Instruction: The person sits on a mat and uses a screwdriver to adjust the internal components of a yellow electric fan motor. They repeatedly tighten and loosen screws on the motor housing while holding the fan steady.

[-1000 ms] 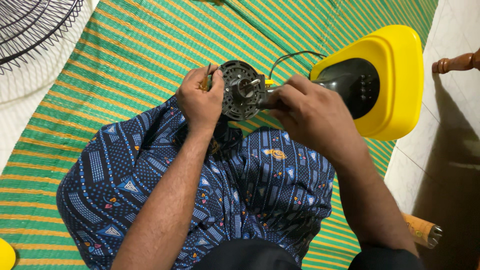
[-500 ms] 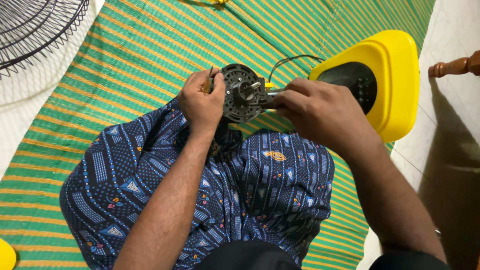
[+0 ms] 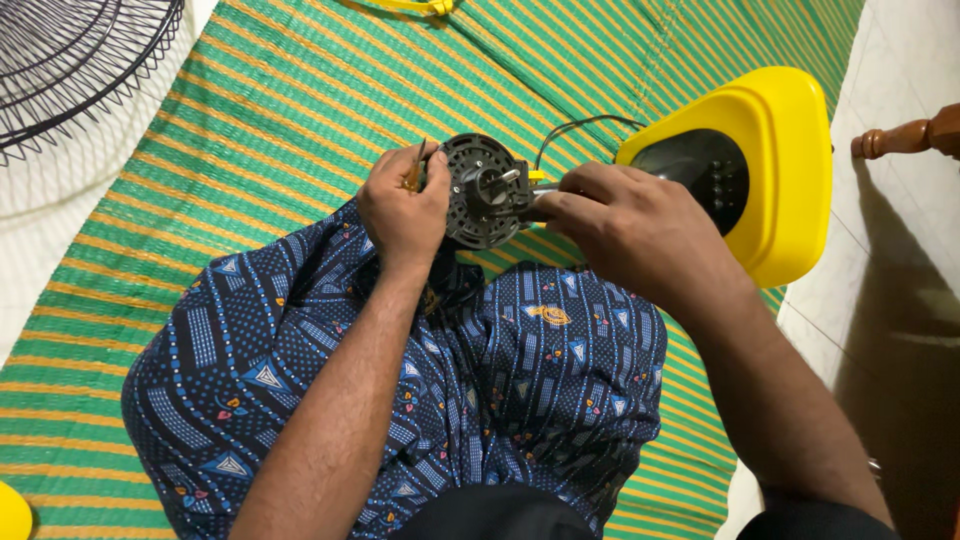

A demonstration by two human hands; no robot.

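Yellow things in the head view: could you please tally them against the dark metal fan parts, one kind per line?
Yellow things: 3 (fan base housing, piece at top edge, piece at bottom-left corner)
Dark metal fan parts: 2 (fan motor held by left hand and right hand; wire grille)
Total: 5

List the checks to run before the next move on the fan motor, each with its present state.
1. Left hand grips the round fan motor at its rim: ok.
2. Motor shaft in view and unobstructed: ok.
3. Right hand at the motor's side; what its fingertips hold: cannot tell.
4. Black cable runs from motor to yellow fan housing, not snagged: cannot tell.
5. Motor held over the lap, above the striped mat: ok.
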